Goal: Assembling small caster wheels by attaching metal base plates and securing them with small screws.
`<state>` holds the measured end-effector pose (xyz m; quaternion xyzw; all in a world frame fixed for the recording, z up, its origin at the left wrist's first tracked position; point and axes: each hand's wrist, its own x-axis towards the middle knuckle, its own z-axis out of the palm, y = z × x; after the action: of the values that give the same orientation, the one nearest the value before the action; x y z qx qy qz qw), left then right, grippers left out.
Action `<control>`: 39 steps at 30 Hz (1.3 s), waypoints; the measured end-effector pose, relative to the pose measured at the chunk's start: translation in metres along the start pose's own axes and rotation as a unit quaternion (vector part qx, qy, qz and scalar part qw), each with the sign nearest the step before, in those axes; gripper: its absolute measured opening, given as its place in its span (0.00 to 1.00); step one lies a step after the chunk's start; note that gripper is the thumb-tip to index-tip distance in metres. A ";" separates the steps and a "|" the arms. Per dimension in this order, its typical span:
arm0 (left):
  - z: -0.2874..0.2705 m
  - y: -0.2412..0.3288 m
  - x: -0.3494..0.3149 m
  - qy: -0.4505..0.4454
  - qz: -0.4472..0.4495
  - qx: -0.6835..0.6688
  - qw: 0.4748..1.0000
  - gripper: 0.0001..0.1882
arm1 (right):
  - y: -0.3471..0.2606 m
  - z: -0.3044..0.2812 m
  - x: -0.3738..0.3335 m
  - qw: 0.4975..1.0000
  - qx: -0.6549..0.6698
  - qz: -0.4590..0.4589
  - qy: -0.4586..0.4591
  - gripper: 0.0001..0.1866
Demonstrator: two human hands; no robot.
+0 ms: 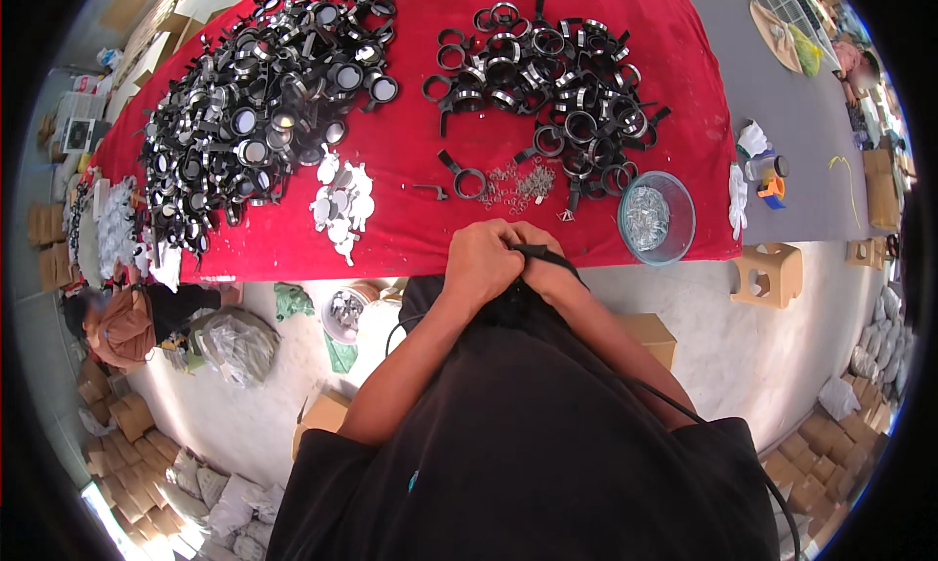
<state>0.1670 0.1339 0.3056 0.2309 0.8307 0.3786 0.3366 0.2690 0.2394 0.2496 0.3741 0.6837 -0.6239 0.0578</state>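
At the table's front edge my left hand (483,261) and my right hand (547,268) are closed together, fingertips meeting. Between them is a black part (543,255) with a narrow strip sticking out to the right; the rest of it is hidden by my fingers. Just beyond lie a loose black-and-silver ring with a tab (470,183) and a small heap of metal clips (532,183). A glass bowl (687,231) of small silver metal pieces stands right of my hands.
On the red cloth (410,238) lie a large left pile of tabbed rings with pale discs (249,121), another ring pile (547,67) and white flat pieces (342,204). A grey table (796,141) adjoins at right. A plastic stool (767,275) stands below. Another person (127,326) is at far left.
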 end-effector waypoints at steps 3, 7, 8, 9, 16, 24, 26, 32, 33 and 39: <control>-0.006 0.005 -0.002 -0.005 0.006 0.026 1.000 0.11 | 0.011 0.006 -0.008 0.973 0.219 0.034 -0.058 0.16; -0.006 0.003 0.000 -0.041 0.013 0.025 0.999 0.11 | 0.021 0.006 -0.009 0.961 0.267 0.009 -0.077 0.18; -0.004 -0.001 0.001 -0.044 0.024 0.019 0.999 0.11 | 0.023 0.008 -0.011 0.961 0.267 0.009 -0.079 0.18; -0.005 0.000 0.004 -0.042 0.026 0.020 0.999 0.11 | 0.026 0.009 -0.011 0.982 0.180 0.005 -0.064 0.17; -0.009 0.017 -0.002 -0.046 0.018 -0.011 0.999 0.10 | 0.000 0.005 -0.031 0.999 0.040 -0.005 -0.017 0.32; -0.016 0.016 0.000 -0.018 0.040 0.006 0.999 0.07 | -0.051 0.007 -0.059 1.000 -0.008 0.011 -0.001 0.39; -0.020 0.020 0.002 -0.008 0.000 -0.007 1.000 0.08 | -0.047 0.014 -0.066 0.988 -0.113 -0.098 0.032 0.39; -0.033 0.015 0.013 0.068 -0.005 0.020 0.997 0.11 | -0.093 0.005 -0.097 0.976 -0.137 -0.168 -0.004 0.39; -0.037 0.017 0.012 0.067 -0.011 0.002 0.998 0.10 | -0.101 0.007 -0.105 0.981 -0.113 -0.158 0.009 0.37; -0.064 0.022 0.026 0.116 0.015 0.009 0.993 0.09 | -0.110 -0.028 -0.083 0.976 0.110 -0.141 0.120 0.11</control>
<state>0.1055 0.1335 0.3445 0.2009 0.8639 0.4003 0.2305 0.2751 0.2349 0.3900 0.3502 0.6585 -0.6479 -0.1548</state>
